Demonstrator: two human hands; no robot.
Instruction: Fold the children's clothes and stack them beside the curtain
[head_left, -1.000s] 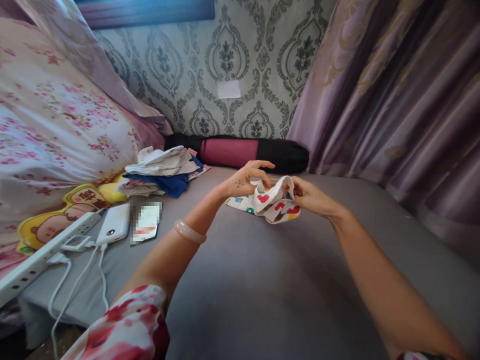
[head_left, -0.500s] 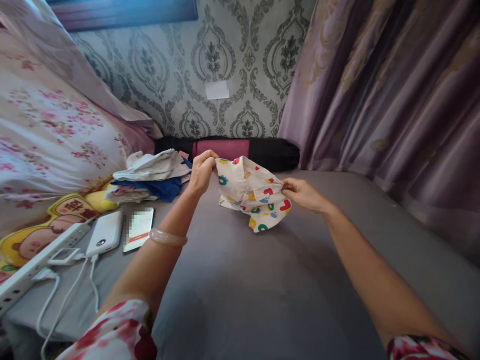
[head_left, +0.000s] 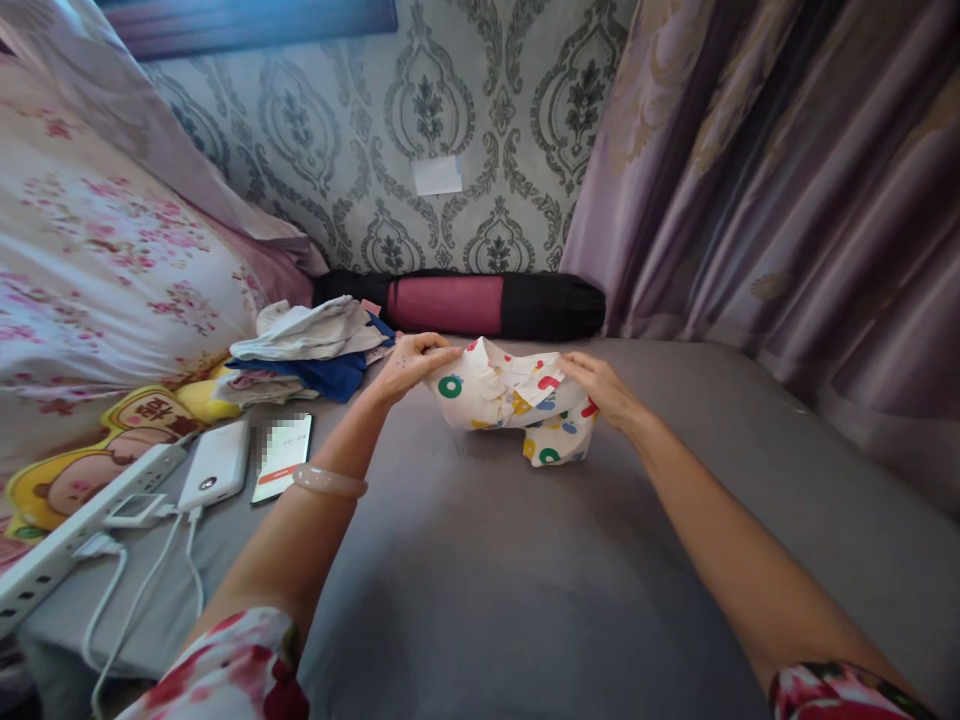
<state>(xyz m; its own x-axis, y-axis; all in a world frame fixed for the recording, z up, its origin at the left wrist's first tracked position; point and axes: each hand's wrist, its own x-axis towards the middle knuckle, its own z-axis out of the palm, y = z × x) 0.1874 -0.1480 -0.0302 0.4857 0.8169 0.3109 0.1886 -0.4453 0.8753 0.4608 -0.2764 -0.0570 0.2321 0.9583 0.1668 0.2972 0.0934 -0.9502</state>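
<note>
A small white shirt [head_left: 487, 396] with colourful printed shapes hangs between my two hands, just over the grey bed sheet [head_left: 480, 590]. My left hand [head_left: 414, 366] pinches its upper left side, fingers closed on the cloth. At the upper right, near what looks like the collar, my right hand [head_left: 602, 386] grips the fabric between thumb and fingers. The lower right part of the garment droops toward the sheet; whether it touches, I cannot tell. A pale bangle [head_left: 330, 481] circles my left forearm.
Left of my left hand lies a pile of clothes [head_left: 315, 345]. Nearer are a phone [head_left: 282, 460], a white power bank [head_left: 215, 464] with cables, a power strip [head_left: 90, 535] and a yellow cartoon cushion [head_left: 56, 490]. A black and maroon bolster [head_left: 450, 304] lies along the wall.
My left hand has come down slightly and turned, its fingers now reaching over the cloth. The shirt's top edge has lowered and its folds have shifted. My right hand has moved slightly rightward.
</note>
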